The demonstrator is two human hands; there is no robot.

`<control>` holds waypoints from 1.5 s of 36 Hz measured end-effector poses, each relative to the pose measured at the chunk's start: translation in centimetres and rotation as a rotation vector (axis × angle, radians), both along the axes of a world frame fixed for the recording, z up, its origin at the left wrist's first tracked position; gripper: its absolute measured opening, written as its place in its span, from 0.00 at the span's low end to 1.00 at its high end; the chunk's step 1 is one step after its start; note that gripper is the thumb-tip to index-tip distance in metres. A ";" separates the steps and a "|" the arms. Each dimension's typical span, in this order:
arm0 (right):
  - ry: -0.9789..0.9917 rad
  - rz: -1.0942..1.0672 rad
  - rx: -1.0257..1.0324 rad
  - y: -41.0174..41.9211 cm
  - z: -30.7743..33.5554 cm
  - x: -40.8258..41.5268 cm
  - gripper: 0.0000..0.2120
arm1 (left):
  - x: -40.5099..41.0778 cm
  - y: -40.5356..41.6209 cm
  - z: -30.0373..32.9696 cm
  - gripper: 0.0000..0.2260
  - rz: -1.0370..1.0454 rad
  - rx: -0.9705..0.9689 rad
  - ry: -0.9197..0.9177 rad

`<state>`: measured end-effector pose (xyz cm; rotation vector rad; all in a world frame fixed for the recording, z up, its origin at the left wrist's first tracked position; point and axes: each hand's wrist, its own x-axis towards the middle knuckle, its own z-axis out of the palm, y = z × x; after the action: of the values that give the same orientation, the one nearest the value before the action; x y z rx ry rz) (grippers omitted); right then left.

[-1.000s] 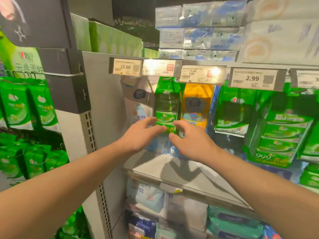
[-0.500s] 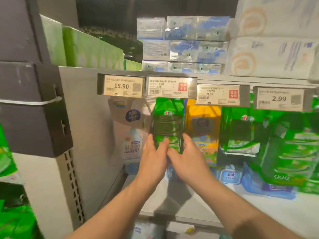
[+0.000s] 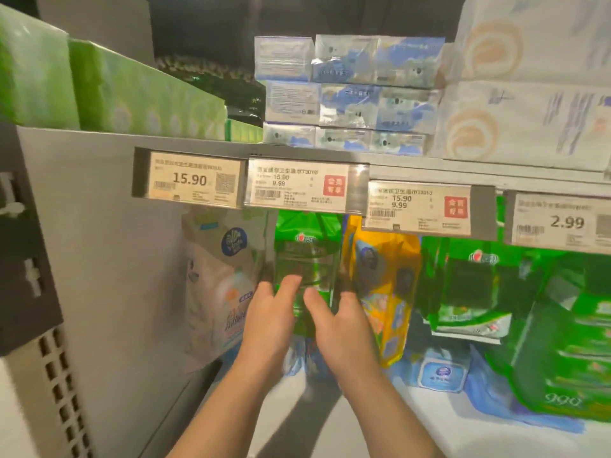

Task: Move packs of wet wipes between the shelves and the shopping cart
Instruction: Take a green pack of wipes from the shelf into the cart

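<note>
A tall green pack of wet wipes [image 3: 307, 252] stands upright on the middle shelf, under the 9.99 price tag. My left hand [image 3: 269, 320] holds its lower left side, thumb on the front and fingers at the left edge. My right hand [image 3: 344, 328] holds the lower right side the same way, thumb on the front and fingers round the right edge. The two hands are almost touching. The pack's bottom is hidden behind them. The shopping cart is out of view.
A beige pouch [image 3: 220, 282] stands left of the green pack, a yellow pack [image 3: 383, 292] right of it. More green packs [image 3: 545, 328] and a flat blue pack [image 3: 441, 373] fill the right. A rail of price tags [image 3: 195, 180] overhangs the packs. Tissue boxes [image 3: 350, 94] sit above.
Both hands have slid a little higher on the green pack and stay closed round its sides. The view has moved closer to the shelf and shifted left.
</note>
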<state>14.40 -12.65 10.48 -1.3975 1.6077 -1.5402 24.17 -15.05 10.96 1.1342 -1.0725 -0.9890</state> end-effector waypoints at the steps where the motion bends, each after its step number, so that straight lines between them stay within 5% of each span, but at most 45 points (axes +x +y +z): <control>1: -0.013 0.010 0.002 0.0 0.0 0.0 0.15 | -0.1 -0.1 -0.1 0.13 -0.002 0.004 0.012; 7: -0.066 0.006 -0.014 -0.5 -0.6 0.2 0.10 | -0.2 -0.1 -0.3 0.11 -0.039 0.005 0.028; 11: -0.030 -0.032 -0.067 -0.3 -0.7 0.8 0.35 | 0.2 0.3 0.1 0.09 -0.049 0.034 0.058; 15: -0.023 -0.007 -0.033 0.4 -0.5 0.8 0.47 | 0.9 1.1 0.6 0.24 -0.088 0.032 0.083; 19: -0.073 0.086 -0.043 0.9 -0.9 0.6 0.35 | 1.2 1.6 0.7 0.32 -0.137 0.040 0.128; 23: -0.158 0.106 -0.109 1.3 -0.5 1.2 0.39 | 1.6 2.3 0.8 0.29 -0.227 0.063 0.172; 29: -0.212 0.161 -0.237 2.4 -0.6 1.3 0.18 | 1.9 4.2 1.4 0.23 -0.341 0.030 0.270; 33: -0.220 0.204 -0.288 4.5 -0.4 1.5 0.19 | 2.4 6.0 1.0 0.22 -0.408 -0.028 0.230; 37: -0.268 0.274 -0.353 6.5 -0.1 2.1 0.15 | 3.3 7.3 0.8 0.37 -0.441 -0.072 0.200; 43: -0.336 0.274 -0.347 9.7 -0.2 3.6 0.18 | 4.4 9.6 0.6 0.29 -0.438 -0.181 0.156; 49: -0.382 0.309 -0.367 13.1 0.2 5.0 0.14 | 5.6 12.5 0.4 0.42 -0.460 -0.230 0.147; 54: -0.411 0.363 -0.384 16.0 0.3 5.9 0.16 | 7.0 15.4 0.4 0.35 -0.406 -0.200 0.122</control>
<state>20.29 3.32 10.83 -1.3503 0.7955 -1.8155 31.18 0.33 11.38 0.6968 -1.2981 -1.2180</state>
